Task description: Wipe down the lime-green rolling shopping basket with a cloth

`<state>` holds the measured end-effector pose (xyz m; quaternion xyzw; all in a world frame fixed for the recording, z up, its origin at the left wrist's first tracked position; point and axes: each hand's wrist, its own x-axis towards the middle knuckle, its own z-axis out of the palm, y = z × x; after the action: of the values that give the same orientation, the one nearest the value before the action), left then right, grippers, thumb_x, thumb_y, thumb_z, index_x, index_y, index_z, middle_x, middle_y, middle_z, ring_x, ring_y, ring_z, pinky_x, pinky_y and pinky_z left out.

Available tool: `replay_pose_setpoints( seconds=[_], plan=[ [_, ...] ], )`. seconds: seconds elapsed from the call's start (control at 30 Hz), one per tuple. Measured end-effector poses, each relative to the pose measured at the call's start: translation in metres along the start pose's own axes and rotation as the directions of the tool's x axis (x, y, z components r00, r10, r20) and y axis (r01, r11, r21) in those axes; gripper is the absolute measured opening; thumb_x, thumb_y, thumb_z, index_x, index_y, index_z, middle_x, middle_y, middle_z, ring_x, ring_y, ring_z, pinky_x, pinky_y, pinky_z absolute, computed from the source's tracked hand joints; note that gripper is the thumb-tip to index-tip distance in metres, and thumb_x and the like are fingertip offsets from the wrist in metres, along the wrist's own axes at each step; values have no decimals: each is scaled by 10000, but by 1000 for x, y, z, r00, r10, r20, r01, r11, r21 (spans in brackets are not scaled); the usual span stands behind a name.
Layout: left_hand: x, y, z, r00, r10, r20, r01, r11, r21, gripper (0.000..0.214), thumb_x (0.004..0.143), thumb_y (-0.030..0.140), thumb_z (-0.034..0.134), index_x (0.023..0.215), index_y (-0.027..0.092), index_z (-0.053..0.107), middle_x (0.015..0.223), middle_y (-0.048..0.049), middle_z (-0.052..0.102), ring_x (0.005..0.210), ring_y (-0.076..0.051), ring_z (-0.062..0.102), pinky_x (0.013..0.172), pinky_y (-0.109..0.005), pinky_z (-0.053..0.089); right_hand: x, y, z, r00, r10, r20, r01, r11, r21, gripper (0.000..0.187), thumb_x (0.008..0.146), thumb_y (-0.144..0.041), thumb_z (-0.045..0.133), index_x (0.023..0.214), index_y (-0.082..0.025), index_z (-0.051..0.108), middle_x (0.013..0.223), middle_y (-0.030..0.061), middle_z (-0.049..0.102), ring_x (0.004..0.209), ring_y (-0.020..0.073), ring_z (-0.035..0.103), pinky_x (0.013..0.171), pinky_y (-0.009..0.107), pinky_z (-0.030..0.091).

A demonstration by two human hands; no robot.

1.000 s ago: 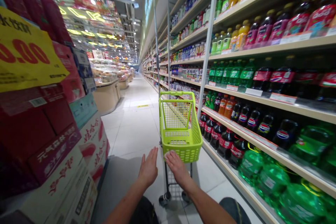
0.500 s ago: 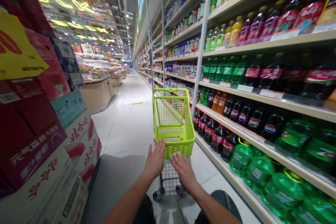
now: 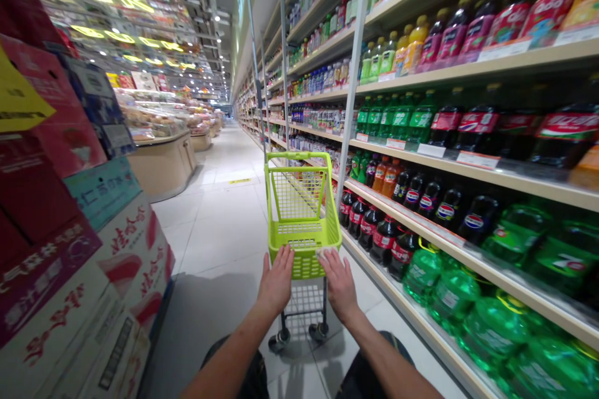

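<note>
A lime-green shopping cart basket (image 3: 306,234) stands straight before me on a wheeled frame (image 3: 304,308). My left hand (image 3: 277,277) lies at the left of the basket's near edge, fingers stretched out and close together, holding nothing. On the right side of that edge is my right hand (image 3: 340,283). Under its fingertips it holds a small crumpled white piece, like a tissue or cloth (image 3: 322,252), against the green plastic. Its exact kind is too small to tell. The basket's inside shows only its green slotted floor.
Shelves of drink bottles (image 3: 384,234) line the right side, with large green bottles (image 3: 452,302) at the bottom. Stacked drink cartons (image 3: 126,243) rise close on the left. Farther along stands a curved display counter (image 3: 163,168) beside the tiled aisle (image 3: 224,218).
My right hand has slid rightward and slightly up along the basket's near edge with the white piece, so my hands are farther apart. The left hand stays at the edge. The view has shifted slightly.
</note>
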<state>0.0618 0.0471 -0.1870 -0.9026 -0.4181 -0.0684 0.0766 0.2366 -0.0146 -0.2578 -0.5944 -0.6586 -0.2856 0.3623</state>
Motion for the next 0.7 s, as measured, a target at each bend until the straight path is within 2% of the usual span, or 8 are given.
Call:
replay_pose_setpoints(
  seconds=[0.1,0.23,0.3,0.43,0.53,0.63,0.7],
  plan=[
    [1,6,-1,999,39,-5,-39,999,-8,647,723,31,275,1356,142,205,1446,-68,183,1334,-180,121,1068,-483,89,3,7,2,996,88,-27,-88,996,5,558,768,10,288,1285,-171,396,1329,105,414,1309,191,204,1011,463,270],
    [2,8,-2,999,39,19,-39,999,-19,634,724,32,273,1347,144,233,1440,-68,209,1329,-173,151,1065,-485,94,-29,16,14,999,29,29,-29,999,18,589,732,47,272,1257,-168,432,1260,109,489,1296,163,240,967,408,355],
    [2,7,-3,999,38,24,-37,999,-29,640,714,33,279,1345,139,239,1439,-68,212,1328,-172,155,1065,-489,92,-36,20,14,999,23,36,-24,999,31,599,729,46,272,1267,-174,420,1261,105,488,1295,164,243,965,413,361],
    [3,10,-4,1000,2,31,-1,999,-48,655,700,45,295,1347,128,229,1446,-64,191,1331,-178,143,1063,-497,82,-15,28,8,991,134,-30,-132,990,52,588,764,5,277,1323,-168,331,1350,111,378,1303,194,220,1011,471,297],
    [3,11,-4,999,3,40,-1,999,-55,665,690,51,308,1346,126,229,1447,-67,191,1331,-181,140,1062,-496,81,-11,29,16,980,191,-54,-187,979,75,601,755,5,279,1336,-147,302,1368,122,344,1296,198,239,1000,449,333],
    [3,9,-5,999,20,49,-17,998,-66,677,679,51,321,1344,133,233,1447,-65,190,1332,-179,138,1062,-496,84,-29,26,23,989,149,-17,-146,985,96,633,720,24,286,1321,-167,334,1326,104,410,1259,182,315,948,393,409],
    [3,6,-4,998,29,51,-25,996,-80,681,676,53,326,1345,140,233,1447,-59,193,1333,-175,134,1064,-491,85,-34,26,18,992,125,8,-125,986,111,648,709,24,288,1320,-186,336,1320,87,420,1252,178,326,958,392,399]
  ],
)
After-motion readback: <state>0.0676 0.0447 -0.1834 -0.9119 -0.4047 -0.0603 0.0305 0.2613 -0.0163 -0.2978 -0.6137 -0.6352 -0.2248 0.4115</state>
